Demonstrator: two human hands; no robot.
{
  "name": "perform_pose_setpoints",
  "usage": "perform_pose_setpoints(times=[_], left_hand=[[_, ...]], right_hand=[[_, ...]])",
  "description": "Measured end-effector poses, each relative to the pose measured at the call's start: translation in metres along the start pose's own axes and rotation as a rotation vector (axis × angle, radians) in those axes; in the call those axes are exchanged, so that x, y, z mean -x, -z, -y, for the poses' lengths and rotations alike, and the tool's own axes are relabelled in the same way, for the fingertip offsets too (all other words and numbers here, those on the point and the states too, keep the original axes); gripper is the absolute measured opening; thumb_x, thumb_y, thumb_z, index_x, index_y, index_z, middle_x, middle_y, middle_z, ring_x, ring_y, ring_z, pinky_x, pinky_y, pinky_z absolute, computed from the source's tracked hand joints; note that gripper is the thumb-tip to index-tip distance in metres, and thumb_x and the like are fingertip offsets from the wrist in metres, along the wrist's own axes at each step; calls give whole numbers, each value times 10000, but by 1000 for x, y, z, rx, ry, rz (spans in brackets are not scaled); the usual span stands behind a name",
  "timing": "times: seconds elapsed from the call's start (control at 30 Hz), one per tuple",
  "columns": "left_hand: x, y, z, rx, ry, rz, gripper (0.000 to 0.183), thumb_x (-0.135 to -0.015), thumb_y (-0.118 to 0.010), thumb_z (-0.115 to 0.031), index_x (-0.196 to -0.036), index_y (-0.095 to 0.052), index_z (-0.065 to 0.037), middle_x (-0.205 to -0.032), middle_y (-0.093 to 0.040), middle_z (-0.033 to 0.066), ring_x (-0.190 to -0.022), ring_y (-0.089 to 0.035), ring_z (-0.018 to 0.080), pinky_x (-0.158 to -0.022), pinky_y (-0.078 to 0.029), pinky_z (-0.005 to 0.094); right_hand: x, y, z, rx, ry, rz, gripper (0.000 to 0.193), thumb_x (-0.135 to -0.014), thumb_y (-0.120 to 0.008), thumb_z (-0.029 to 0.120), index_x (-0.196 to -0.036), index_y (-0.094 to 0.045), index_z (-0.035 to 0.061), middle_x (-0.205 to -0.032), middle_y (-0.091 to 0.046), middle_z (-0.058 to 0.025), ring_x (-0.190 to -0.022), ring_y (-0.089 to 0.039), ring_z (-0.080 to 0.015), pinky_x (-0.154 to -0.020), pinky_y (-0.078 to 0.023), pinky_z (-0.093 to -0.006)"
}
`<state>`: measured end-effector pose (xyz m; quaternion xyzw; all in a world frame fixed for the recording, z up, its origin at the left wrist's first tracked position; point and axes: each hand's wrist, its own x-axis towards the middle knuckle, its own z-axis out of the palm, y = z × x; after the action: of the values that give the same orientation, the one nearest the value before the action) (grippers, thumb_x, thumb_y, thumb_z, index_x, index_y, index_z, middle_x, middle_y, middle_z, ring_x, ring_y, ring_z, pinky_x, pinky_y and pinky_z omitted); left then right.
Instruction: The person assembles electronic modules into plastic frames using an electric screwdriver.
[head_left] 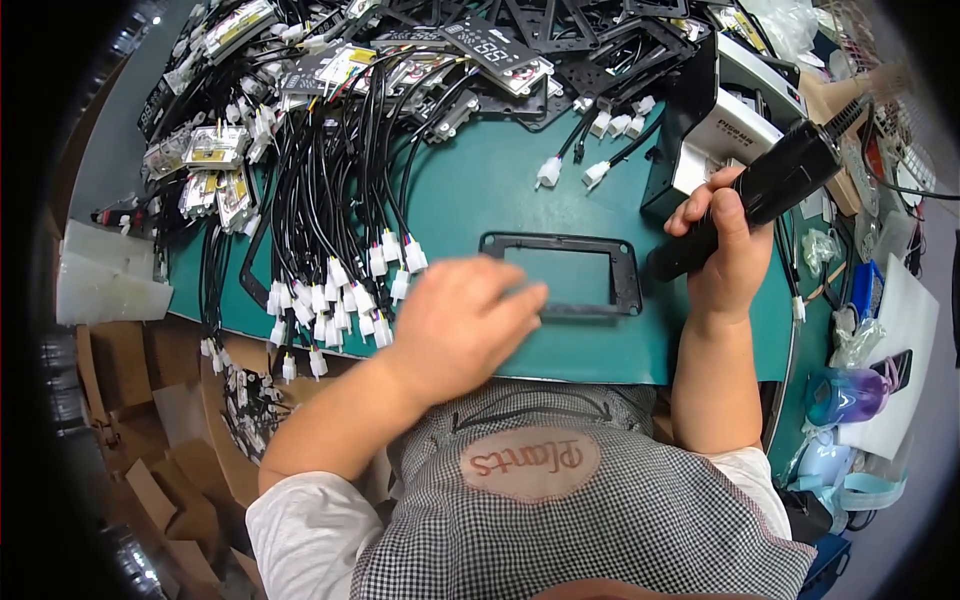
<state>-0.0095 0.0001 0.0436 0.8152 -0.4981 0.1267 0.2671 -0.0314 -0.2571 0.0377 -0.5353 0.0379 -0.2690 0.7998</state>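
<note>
A black rectangular plastic frame (626,275) lies on the green work mat (470,190), with a large opening in its middle. My left hand (455,325) is over its near left corner and hides that part. Its fingers are bent, with thumb and forefinger close together; whatever they may hold is hidden. Wrapped in my right hand (735,240) is a black electric screwdriver (790,175), held tilted to the right of the frame. A coiled cord (847,118) runs from its upper end.
Bundled black cables (335,190) with white connectors (340,310) hang over the left front edge. Display boards (490,48) and black frames (560,25) are heaped behind. A black-and-white box (715,125) stands right; farther right is a purple-blue cup (845,395). Cardboard boxes (150,420) lie below left.
</note>
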Motion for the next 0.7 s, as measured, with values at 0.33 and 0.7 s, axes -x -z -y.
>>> perform_pose_setpoints(times=[0.33, 0.7], left_hand=[[-62, 19, 38, -27, 33, 797, 314, -716, -731, -223, -972, -625, -76, -898, -589, 97, -903, -583, 305, -764, -487, 401], [-10, -12, 18, 27, -169, 459, 167, -709, -560, -153, -851, -576, -67, -784, -517, 61, -735, -560, 244, -634, -495, 359]], right_hand=[[2, 4, 1, 69, -42, 3, 315, -858, -652, 239, -1022, -485, 27, -722, -550, -80, -598, -546, -185, -585, -490, -326], [0, 1, 4, -7, -55, 15, 264, -815, -692, 97, -984, -525, -17, -735, -571, -88, -617, -584, -172, -581, -501, -296]])
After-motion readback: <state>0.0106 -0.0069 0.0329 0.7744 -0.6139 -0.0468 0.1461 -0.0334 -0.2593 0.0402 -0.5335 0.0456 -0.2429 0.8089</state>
